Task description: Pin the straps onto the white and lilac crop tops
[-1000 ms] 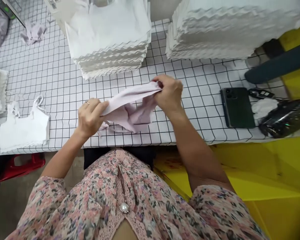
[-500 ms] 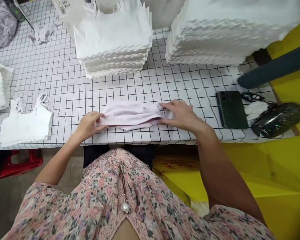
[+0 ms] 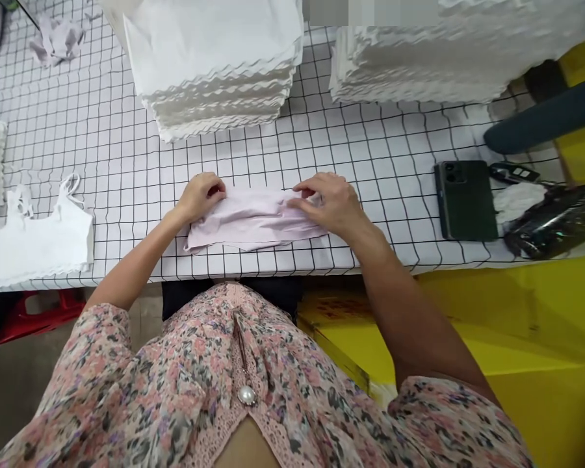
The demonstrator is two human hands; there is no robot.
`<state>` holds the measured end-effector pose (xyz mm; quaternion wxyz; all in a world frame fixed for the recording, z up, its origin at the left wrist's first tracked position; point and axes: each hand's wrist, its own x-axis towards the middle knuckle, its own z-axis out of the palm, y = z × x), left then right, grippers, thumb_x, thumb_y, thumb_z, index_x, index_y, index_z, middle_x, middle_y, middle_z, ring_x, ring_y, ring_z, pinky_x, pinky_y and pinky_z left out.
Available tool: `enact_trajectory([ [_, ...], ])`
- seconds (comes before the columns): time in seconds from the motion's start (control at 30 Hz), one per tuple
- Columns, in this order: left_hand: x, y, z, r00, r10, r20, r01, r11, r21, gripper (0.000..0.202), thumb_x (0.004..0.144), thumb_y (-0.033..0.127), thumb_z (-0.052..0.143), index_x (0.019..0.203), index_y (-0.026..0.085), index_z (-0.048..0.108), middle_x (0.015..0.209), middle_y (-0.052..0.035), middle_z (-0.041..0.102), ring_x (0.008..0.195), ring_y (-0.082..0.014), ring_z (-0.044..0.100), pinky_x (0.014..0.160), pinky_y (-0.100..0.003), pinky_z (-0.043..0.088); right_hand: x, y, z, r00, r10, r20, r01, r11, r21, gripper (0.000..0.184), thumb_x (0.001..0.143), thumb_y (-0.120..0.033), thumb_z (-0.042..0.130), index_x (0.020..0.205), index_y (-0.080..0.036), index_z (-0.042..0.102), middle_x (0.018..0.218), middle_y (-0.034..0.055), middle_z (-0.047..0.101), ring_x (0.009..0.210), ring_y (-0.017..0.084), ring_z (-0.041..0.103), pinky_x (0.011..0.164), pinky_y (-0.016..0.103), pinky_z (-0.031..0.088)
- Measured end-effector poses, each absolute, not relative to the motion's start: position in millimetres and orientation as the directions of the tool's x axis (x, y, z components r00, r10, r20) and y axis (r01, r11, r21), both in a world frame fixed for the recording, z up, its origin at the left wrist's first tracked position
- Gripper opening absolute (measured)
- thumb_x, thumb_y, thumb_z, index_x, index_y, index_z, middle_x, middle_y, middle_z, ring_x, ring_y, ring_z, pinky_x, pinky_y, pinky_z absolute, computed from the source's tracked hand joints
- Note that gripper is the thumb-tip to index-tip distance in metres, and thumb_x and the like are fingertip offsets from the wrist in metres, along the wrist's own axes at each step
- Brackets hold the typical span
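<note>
A pale lilac folded garment [image 3: 258, 221] lies lengthwise on the checked tablecloth [image 3: 292, 153], creased along its middle. At its upper left corner, my left hand [image 3: 203, 196] pinches the edge of the fabric between thumb and fingers. My right hand [image 3: 332, 201] grips the upper right part the same way, thumb and forefinger closing on the cloth. The lower edge rests loose on the table near its front. Off to the left is a small stack of white camisole tops [image 3: 41, 244] with thin straps.
Tall piles of white garments with wavy edges [image 3: 219, 91] [image 3: 419, 71] stand at the back. On the right are a dark green phone [image 3: 468, 201], a key fob [image 3: 513, 173], crumpled white tissue [image 3: 519, 200], a shiny black bundle [image 3: 560, 224] and a dark tube [image 3: 546, 117]. Lilac scraps [image 3: 57, 40] lie far left.
Both hands have moved from the garment's lower side ends to its upper edge, the left one up and right, the right one slightly left. The garment now lies flatter. My view has shifted slightly.
</note>
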<state>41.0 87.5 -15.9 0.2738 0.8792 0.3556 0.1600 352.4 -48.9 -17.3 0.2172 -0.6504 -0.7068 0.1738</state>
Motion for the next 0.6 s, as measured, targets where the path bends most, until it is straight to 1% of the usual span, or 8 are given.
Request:
enact_trajectory([
  [0.03,39.0,87.8,-15.2,0.684,0.722,0.106,0.533,-0.593,0.603,0.01,0.093,0.012,0.067,0.089,0.021,0.067,0.093,-0.0054,0.071,0.09,-0.022,0.063,0.089,-0.04,0.052,354.5,-50.8,-17.9,-0.066,0.995,0.077,0.835,0.097,-0.541,0.023,0.097,-0.045,0.067,0.106,-0.025,0.074,0.101,0.0117,0.074,0.105,0.036,0.065,0.105,0.065,0.047],
  [0.1,34.5,87.3,-12.0,0.662,0.741,0.115,0.529,-0.571,0.628,0.008,0.096,0.013,0.064,0.094,0.021,0.066,0.098,-0.0066,0.072,0.093,-0.0222,0.063,0.09,-0.04,0.051,356.6,-53.4,-15.7,-0.106,0.994,0.025,0.834,0.103,-0.543,0.018,0.094,-0.043,0.068,0.097,-0.026,0.072,0.095,0.0103,0.074,0.104,0.036,0.064,0.106,0.066,0.045],
  [0.17,30.5,86.5,-9.1,0.688,0.722,0.072,0.526,-0.565,0.636,0.005,0.095,0.019,0.068,0.099,0.021,0.067,0.099,-0.006,0.073,0.094,-0.0221,0.063,0.092,-0.04,0.05,356.0,-54.3,-10.6,-0.133,0.991,-0.033,0.824,0.092,-0.559,0.016,0.092,-0.04,0.067,0.086,-0.025,0.067,0.089,0.0098,0.073,0.102,0.035,0.065,0.105,0.065,0.046],
  [0.27,25.3,86.8,-10.1,0.751,0.66,0.009,0.529,-0.611,0.589,0.014,0.089,0.026,0.081,0.099,0.021,0.073,0.093,-0.0035,0.073,0.095,-0.023,0.065,0.098,-0.043,0.048,355.4,-54.4,-0.1,-0.086,0.995,-0.045,0.727,0.032,-0.686,0.017,0.091,-0.041,0.067,0.084,-0.025,0.066,0.096,0.0097,0.075,0.098,0.032,0.066,0.095,0.055,0.053],
  [0.37,19.5,89.1,-15.3,0.737,0.674,0.05,0.52,-0.612,0.596,0.007,0.092,0.028,0.079,0.091,0.021,0.077,0.088,-0.0033,0.073,0.089,-0.0219,0.066,0.094,-0.043,0.048,359.9,-53.5,9.1,-0.027,0.999,-0.028,0.608,-0.006,-0.794,0.019,0.089,-0.046,0.071,0.088,-0.027,0.069,0.095,0.0073,0.075,0.092,0.027,0.067,0.086,0.046,0.056],
  [0.5,14.7,89.9,-18.0,0.666,0.731,0.146,0.47,-0.563,0.68,0.016,0.098,0.028,0.069,0.09,0.022,0.082,0.089,-0.0049,0.075,0.084,-0.0206,0.066,0.083,-0.039,0.051,366.9,-49.0,10.0,0.042,0.997,-0.057,0.671,-0.071,-0.738,0.015,0.087,-0.043,0.07,0.086,-0.028,0.075,0.082,0.0058,0.072,0.079,0.025,0.063,0.08,0.045,0.054],
  [0.53,14.5,88.7,-17.5,0.648,0.743,0.166,0.469,-0.561,0.682,0.018,0.099,0.028,0.068,0.093,0.022,0.084,0.091,-0.0055,0.075,0.085,-0.0209,0.066,0.083,-0.039,0.052,367.0,-47.6,7.8,0.061,0.996,-0.059,0.691,-0.085,-0.717,0.014,0.087,-0.041,0.07,0.087,-0.028,0.076,0.083,0.0063,0.073,0.08,0.026,0.063,0.082,0.047,0.054],
  [0.6,15.1,84.5,-16.0,0.634,0.749,0.194,0.478,-0.576,0.663,0.015,0.098,0.029,0.071,0.099,0.023,0.085,0.093,-0.006,0.075,0.088,-0.0219,0.066,0.084,-0.04,0.052,364.5,-45.1,1.1,0.071,0.997,-0.01,0.735,-0.059,-0.675,0.014,0.087,-0.039,0.069,0.089,-0.028,0.076,0.091,0.0082,0.076,0.091,0.03,0.067,0.092,0.054,0.053],
])
